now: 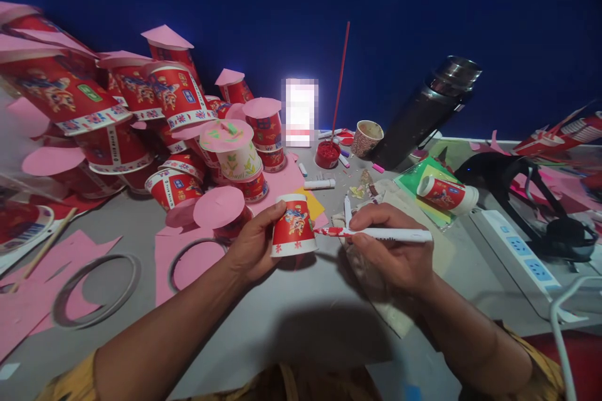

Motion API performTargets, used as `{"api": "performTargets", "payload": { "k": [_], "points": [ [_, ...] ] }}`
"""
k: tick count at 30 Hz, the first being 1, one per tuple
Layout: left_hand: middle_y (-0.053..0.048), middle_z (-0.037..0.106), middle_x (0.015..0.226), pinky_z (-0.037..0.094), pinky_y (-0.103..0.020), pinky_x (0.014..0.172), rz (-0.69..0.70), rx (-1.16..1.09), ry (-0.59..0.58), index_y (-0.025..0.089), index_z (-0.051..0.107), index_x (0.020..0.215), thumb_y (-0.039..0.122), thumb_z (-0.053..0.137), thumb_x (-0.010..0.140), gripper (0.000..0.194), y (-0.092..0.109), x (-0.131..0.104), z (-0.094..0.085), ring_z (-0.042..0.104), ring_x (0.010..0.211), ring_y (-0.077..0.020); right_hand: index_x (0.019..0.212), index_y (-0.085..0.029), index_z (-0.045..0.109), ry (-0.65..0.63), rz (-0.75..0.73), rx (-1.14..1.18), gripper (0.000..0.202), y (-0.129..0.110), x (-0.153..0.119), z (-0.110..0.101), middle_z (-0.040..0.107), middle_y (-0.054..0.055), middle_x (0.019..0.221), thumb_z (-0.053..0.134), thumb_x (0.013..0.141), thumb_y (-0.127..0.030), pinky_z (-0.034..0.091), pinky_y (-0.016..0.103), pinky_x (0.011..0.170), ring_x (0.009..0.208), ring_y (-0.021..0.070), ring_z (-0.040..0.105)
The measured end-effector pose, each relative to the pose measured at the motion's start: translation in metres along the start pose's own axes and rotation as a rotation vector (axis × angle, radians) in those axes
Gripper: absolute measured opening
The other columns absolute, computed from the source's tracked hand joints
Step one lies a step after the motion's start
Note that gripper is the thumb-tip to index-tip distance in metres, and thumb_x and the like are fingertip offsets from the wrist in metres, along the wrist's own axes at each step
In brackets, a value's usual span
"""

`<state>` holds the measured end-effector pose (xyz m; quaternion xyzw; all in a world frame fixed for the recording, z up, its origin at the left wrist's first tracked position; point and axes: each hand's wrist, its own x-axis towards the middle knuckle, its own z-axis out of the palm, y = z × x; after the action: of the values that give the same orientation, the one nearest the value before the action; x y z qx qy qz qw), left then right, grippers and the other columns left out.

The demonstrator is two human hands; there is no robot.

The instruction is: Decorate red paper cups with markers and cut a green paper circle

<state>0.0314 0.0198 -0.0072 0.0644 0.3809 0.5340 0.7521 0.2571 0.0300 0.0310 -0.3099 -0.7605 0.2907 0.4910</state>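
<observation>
My left hand [251,239] is wrapped round a red paper cup [292,229], which is upside down with its white rim at the bottom. Small red flower marks show on that rim. In my right hand [395,247] is a white marker [399,235], pinched between thumb and fingers. Its red-stained tip end points left and reaches the right side of the cup; whether it touches is hard to tell. Just behind the right hand stands a thin white pen-like stick [347,210]. A capped white marker [320,184] lies on the table beyond the cup.
Stacked red cups with pink paper tops [181,97] fill the left side. A tape-like ring [63,319] lies on pink paper. Behind are a red pot [328,155] with a stick, a patterned cup [367,139] and a black flask [426,109]. A power strip [517,257] lies right.
</observation>
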Motion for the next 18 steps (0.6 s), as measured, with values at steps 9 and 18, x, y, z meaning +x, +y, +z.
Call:
{"api": "performTargets", "payload": {
  "k": [9, 18],
  "points": [
    [-0.016, 0.084, 0.095, 0.069, -0.045, 0.089, 0.055, 0.020, -0.004, 0.007, 0.077, 0.103, 0.018, 0.076, 0.085, 0.022, -0.0011, 0.0010, -0.0019, 0.082, 0.085, -0.0291, 0.086, -0.022, 0.072, -0.047, 0.047, 0.013, 0.005, 0.0006, 0.0006, -0.0002, 0.074, 0.001, 0.071, 0.075, 0.090, -0.022, 0.052, 0.026, 0.054, 0.060, 0.0163, 0.067],
    [-0.013, 0.084, 0.095, 0.065, -0.031, 0.080, 0.172, 0.076, -0.151, 0.010, 0.081, 0.099, 0.022, 0.085, 0.076, 0.026, -0.0039, 0.0004, 0.0018, 0.078, 0.083, -0.0229, 0.088, -0.022, 0.071, -0.129, -0.101, 0.057, 0.007, -0.0020, -0.0029, 0.0044, 0.075, 0.002, 0.073, 0.073, 0.091, -0.017, 0.052, 0.029, 0.059, 0.063, 0.0172, 0.069]
  ]
}}
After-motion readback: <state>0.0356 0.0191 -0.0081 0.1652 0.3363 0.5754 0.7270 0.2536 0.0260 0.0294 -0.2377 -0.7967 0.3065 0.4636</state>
